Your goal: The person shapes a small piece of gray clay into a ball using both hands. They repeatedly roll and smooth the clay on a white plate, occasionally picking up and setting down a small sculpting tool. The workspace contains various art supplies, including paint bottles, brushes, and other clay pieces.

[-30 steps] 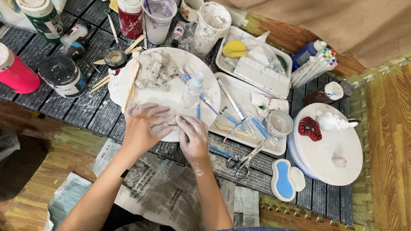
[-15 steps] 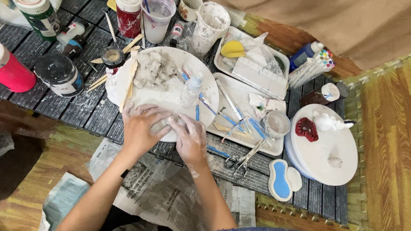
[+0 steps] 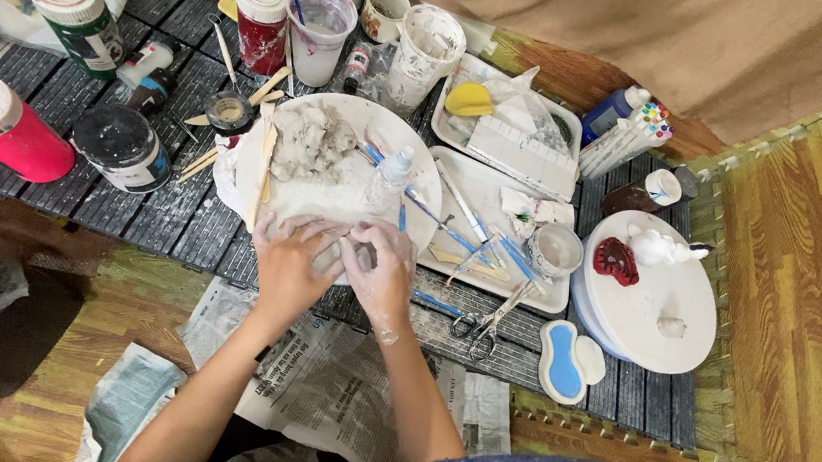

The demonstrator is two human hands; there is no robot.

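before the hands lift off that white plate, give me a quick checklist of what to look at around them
1. Both hands on the plate: left hand and right hand press together at the near rim of the white plate: ok.
2. What lies under the palms: hidden, cannot tell.
3. Clay lumps heaped on the plate's far side, apart from the hands: ok.
4. Small clear bottle upright just beyond the right hand: not ok, close.
5. Scissors lie open beside the right forearm: not ok.
6. Newspaper spread under the forearms: ok.
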